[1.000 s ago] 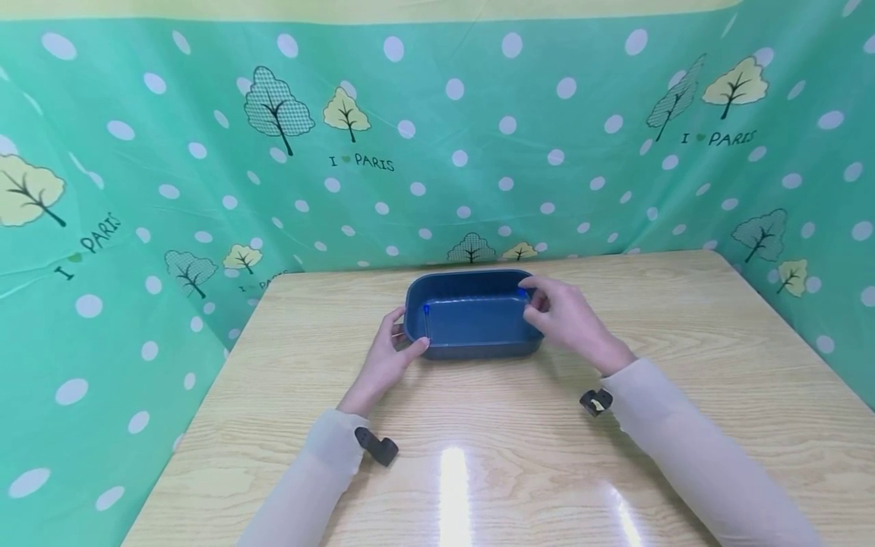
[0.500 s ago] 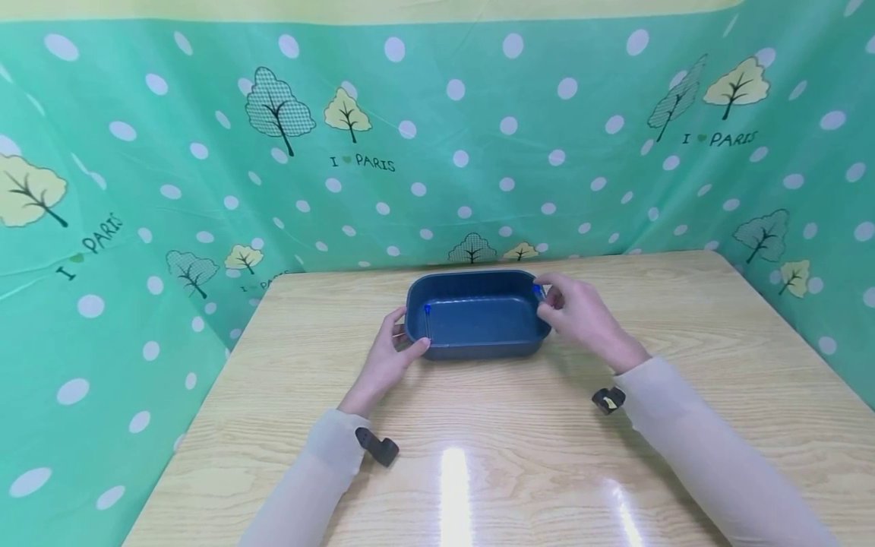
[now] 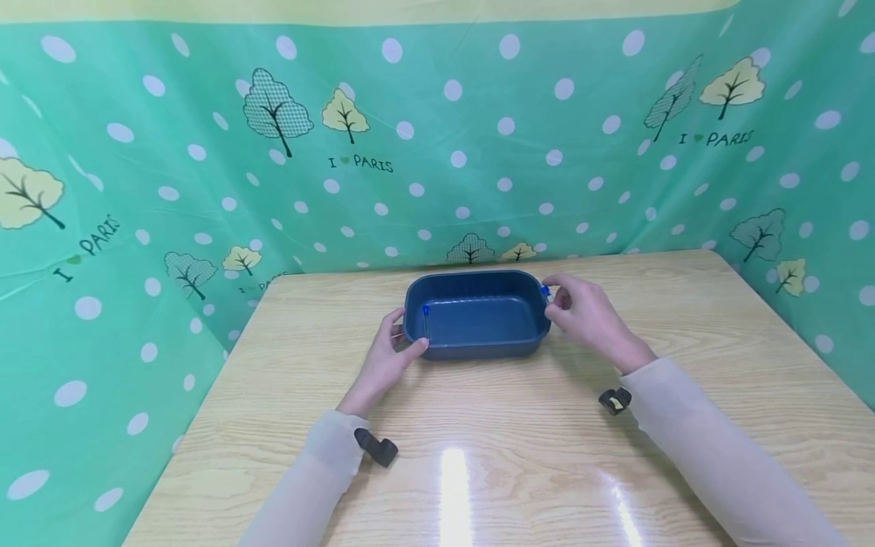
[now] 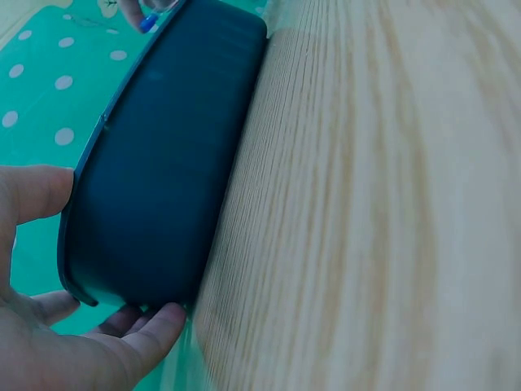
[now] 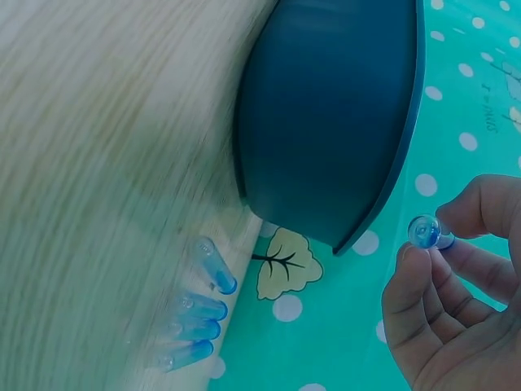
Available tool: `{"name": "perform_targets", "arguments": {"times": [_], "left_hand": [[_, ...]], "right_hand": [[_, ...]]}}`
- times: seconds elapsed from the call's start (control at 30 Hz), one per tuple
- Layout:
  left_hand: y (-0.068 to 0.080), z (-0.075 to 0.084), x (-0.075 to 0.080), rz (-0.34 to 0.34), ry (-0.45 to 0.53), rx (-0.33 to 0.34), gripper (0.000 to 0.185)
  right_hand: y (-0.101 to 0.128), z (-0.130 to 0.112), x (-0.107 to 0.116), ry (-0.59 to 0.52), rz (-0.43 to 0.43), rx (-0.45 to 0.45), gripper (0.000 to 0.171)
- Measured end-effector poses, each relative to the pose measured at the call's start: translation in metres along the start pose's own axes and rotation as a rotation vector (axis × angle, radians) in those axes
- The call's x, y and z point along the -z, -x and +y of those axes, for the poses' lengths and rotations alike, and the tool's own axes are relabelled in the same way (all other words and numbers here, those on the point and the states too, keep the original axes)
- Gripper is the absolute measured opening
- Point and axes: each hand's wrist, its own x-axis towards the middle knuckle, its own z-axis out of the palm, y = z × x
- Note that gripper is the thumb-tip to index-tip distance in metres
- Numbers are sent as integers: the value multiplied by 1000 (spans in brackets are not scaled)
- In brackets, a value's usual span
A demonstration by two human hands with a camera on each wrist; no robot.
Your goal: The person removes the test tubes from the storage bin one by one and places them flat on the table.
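Note:
A dark blue plastic bin (image 3: 478, 352) stands upright on the table. My left hand (image 3: 383, 361) grips its left end, thumb on the near rim and fingers curled round the side, as the left wrist view (image 4: 73, 350) also shows. Inside the bin, along its left end, lies a slim clear tube with a blue cap (image 3: 427, 320). Just past the right rim, my right hand (image 3: 589, 315) pinches another small clear tube with a blue cap (image 5: 425, 232) between thumb and fingertips. The right wrist view shows that tube nearly end-on, apart from the bin.
Several similar blue-capped tubes (image 5: 195, 328) lie side by side on the wooden table (image 3: 287, 463) in the right wrist view; in the head view they are hidden, seemingly by the right hand. Behind the table hangs a green dotted cloth (image 3: 424, 137).
My right hand has moved rightward from over the bin's right end to just outside its rim, carrying the blue-capped tube. The left hand and the bin have stayed put.

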Motion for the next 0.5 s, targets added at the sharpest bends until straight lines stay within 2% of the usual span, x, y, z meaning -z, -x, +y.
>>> {"name": "perform_targets", "arguments": {"times": [0.5], "left_hand": [[0, 0, 0, 3, 9, 0, 75]], "right_hand": [[2, 14, 6, 14, -17, -41, 43]]}}
